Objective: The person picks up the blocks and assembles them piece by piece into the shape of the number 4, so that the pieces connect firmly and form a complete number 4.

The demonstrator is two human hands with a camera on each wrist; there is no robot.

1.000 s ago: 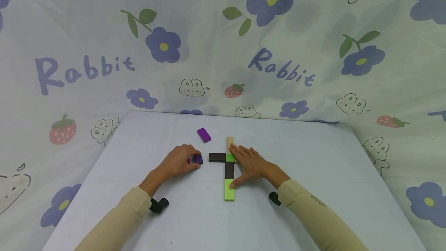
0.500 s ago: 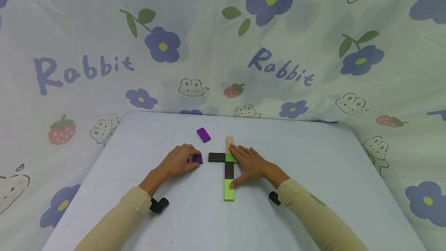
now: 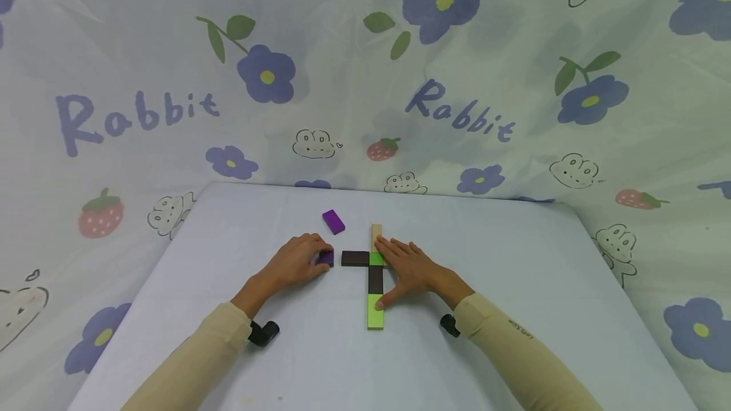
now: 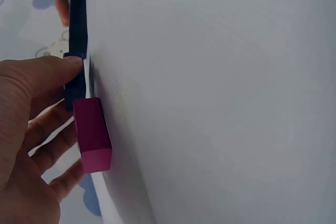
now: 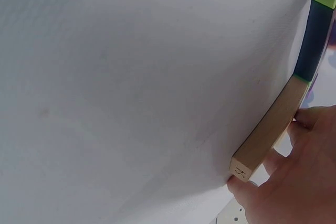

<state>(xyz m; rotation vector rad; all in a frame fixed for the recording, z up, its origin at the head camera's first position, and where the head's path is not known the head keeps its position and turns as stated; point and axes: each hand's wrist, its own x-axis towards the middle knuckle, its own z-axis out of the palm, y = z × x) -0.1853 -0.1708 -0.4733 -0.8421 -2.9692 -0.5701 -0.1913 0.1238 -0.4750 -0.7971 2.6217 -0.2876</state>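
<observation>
My left hand pinches a dark purple block between thumb and fingers, just left of a black block. A magenta block lies under that palm in the left wrist view, hidden from the head view. Blocks form a cross: a small green block at the centre, a second black block, a light green block and a pale wooden block. Spread over its right side, my right hand touches the pale and light green blocks. Another wooden block lies beneath its palm.
Behind the left hand a bright purple block lies at an angle. The blocks sit on a white-covered table, with a printed cloth hanging behind it. Dark wrist-worn devices show under both forearms.
My left hand has shifted slightly right with the dark purple block, closer to the black one. The magenta block has gone out of sight in the head view. My right hand stays put.
</observation>
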